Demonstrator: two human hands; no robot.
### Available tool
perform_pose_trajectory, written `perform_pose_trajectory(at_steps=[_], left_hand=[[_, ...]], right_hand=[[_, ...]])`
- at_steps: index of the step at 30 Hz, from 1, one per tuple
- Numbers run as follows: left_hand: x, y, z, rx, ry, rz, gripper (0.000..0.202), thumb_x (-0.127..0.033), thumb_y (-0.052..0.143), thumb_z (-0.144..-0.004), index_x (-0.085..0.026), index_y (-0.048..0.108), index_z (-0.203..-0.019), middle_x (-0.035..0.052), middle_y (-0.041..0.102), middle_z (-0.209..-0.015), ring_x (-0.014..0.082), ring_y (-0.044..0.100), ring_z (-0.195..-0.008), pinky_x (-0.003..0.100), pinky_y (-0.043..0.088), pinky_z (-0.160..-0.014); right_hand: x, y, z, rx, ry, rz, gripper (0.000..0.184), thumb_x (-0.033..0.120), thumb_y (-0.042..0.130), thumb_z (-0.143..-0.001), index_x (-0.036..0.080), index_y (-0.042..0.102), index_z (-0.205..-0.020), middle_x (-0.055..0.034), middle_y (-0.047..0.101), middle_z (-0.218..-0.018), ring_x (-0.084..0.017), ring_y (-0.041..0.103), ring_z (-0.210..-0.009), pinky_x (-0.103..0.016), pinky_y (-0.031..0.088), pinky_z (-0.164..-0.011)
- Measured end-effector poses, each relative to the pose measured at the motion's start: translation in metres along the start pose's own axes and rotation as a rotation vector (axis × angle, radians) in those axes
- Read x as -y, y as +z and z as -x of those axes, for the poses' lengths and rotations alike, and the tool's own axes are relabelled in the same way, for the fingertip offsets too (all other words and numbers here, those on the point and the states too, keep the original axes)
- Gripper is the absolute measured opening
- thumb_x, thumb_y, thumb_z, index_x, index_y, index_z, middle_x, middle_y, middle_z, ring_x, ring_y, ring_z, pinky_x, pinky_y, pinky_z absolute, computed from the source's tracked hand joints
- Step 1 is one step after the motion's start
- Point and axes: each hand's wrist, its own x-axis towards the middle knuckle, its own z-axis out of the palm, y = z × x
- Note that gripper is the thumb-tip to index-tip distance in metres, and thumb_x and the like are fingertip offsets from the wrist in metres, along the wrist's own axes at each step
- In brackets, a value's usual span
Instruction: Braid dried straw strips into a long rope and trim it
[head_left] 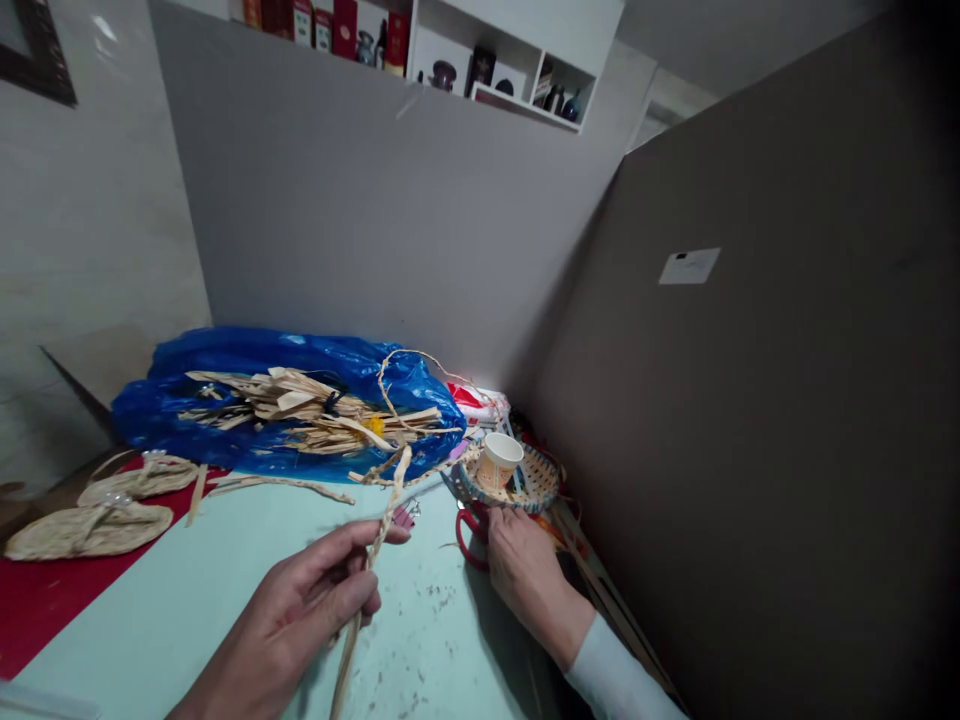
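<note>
Inspected table (210,590). Found at far side: blue bag (247,348), open, with straw (300,400) inside. Found at right: basket (538,478). Observed at left hand (307,600): thumb and fingers narrowed on braid (388,515), plaited end raised, loose strands (345,665) running down below. Observed at right hand (529,565): fingers bent down beside apparent scissors (460,538), red-handled, at basket's near edge; unable to tell whether gripped or merely touched. Judged as picking up or setting down scissors, mid-plait. Would call next for definite finger-hold on scissors, clear of basket, without loosening braid.
</note>
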Motion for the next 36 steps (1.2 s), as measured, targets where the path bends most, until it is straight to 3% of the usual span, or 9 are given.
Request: perform_pose_trajectory(at_steps=[4,8,14,18,21,25,28,31,36], left_hand=[[-0.003,0.001,-0.001,-0.035,-0.022,0.166,0.023,-0.047,0.07,-0.079,-0.026,0.072,-0.089,-0.0003,0.063,-0.074,0.0174,0.055,-0.074,0.025,0.045,-0.069],[-0.008,0.0,0.003,-0.042,-0.043,0.295,0.025,-0.044,0.076,-0.072,-0.02,0.07,-0.07,0.0,0.059,-0.066,0.0145,0.051,-0.065,0.022,0.045,-0.062],[-0.001,-0.001,0.005,-0.165,-0.125,0.259,0.028,-0.05,0.072,-0.076,-0.022,0.073,-0.078,-0.0073,0.037,-0.043,0.01,0.033,-0.044,0.02,0.034,-0.044],[0.009,-0.008,-0.002,-0.081,-0.122,0.229,0.029,-0.048,0.067,-0.082,-0.021,0.071,-0.091,-0.0043,0.054,-0.04,0.0113,0.042,-0.042,0.022,0.038,-0.05],[0.015,-0.018,-0.007,0.013,-0.03,0.156,0.028,-0.05,0.063,-0.084,-0.023,0.065,-0.091,0.0026,0.072,-0.058,0.0178,0.059,-0.058,0.026,0.042,-0.062],[0.019,-0.03,-0.005,-0.04,0.034,-0.153,0.025,-0.051,0.056,-0.089,-0.028,0.064,-0.094,0.0029,0.078,-0.081,0.0226,0.064,-0.081,0.029,0.042,-0.078],[0.021,-0.035,-0.001,-0.131,0.07,-0.399,0.027,-0.052,0.054,-0.088,-0.032,0.071,-0.094,0.003,0.077,-0.097,0.0268,0.062,-0.101,0.028,0.041,-0.087],[0.02,-0.038,-0.001,-0.182,0.18,-0.582,0.023,-0.049,0.06,-0.083,-0.033,0.076,-0.086,0.0031,0.077,-0.094,0.0285,0.063,-0.095,0.028,0.043,-0.083],[0.015,-0.04,-0.003,-0.182,0.238,-0.71,0.022,-0.047,0.063,-0.082,-0.03,0.076,-0.078,0.0043,0.075,-0.08,0.0256,0.063,-0.076,0.026,0.045,-0.072]], right_hand=[[-0.002,-0.01,0.001,0.043,-0.002,-0.23,0.018,0.012,0.055,-0.079,0.009,0.064,-0.095,-0.0143,0.069,-0.09,-0.023,0.063,-0.083,-0.03,0.043,-0.071],[-0.014,-0.009,0.008,0.14,-0.033,-0.515,0.016,0.021,0.054,-0.077,0.013,0.062,-0.088,-0.0016,0.061,-0.071,-0.012,0.051,-0.062,-0.022,0.036,-0.055],[-0.02,0.014,0.032,0.475,0.089,-1.498,0.046,0.043,0.078,-0.063,0.015,0.059,-0.094,0.0043,0.047,-0.067,-0.005,0.028,-0.05,-0.018,0.018,-0.044],[-0.007,0.019,0.04,0.527,0.009,-1.737,0.057,0.051,0.085,-0.059,0.015,0.06,-0.097,0.0046,0.044,-0.064,-0.006,0.029,-0.053,-0.019,0.021,-0.048],[0.001,0.017,0.041,0.516,-0.048,-1.759,0.057,0.055,0.083,-0.062,0.015,0.061,-0.096,0.0036,0.046,-0.067,-0.007,0.034,-0.056,-0.02,0.028,-0.053],[0.006,0.006,0.046,0.584,-0.147,-1.639,0.056,0.05,0.089,-0.057,0.017,0.058,-0.092,0.0034,0.05,-0.072,-0.008,0.045,-0.062,-0.021,0.036,-0.06],[0.007,-0.007,0.056,0.474,-0.124,-1.597,0.058,0.061,0.082,-0.06,0.021,0.058,-0.096,-0.0009,0.056,-0.083,-0.014,0.053,-0.072,-0.024,0.043,-0.065],[0.006,-0.013,0.065,0.318,-0.05,-1.518,0.059,0.067,0.074,-0.067,0.026,0.054,-0.105,-0.0041,0.059,-0.089,-0.018,0.056,-0.073,-0.029,0.048,-0.065],[0.002,-0.009,0.068,0.02,-0.094,-1.099,0.041,0.05,0.065,-0.084,0.026,0.046,-0.112,0.0026,0.053,-0.066,-0.015,0.047,-0.057,-0.028,0.043,-0.058]])
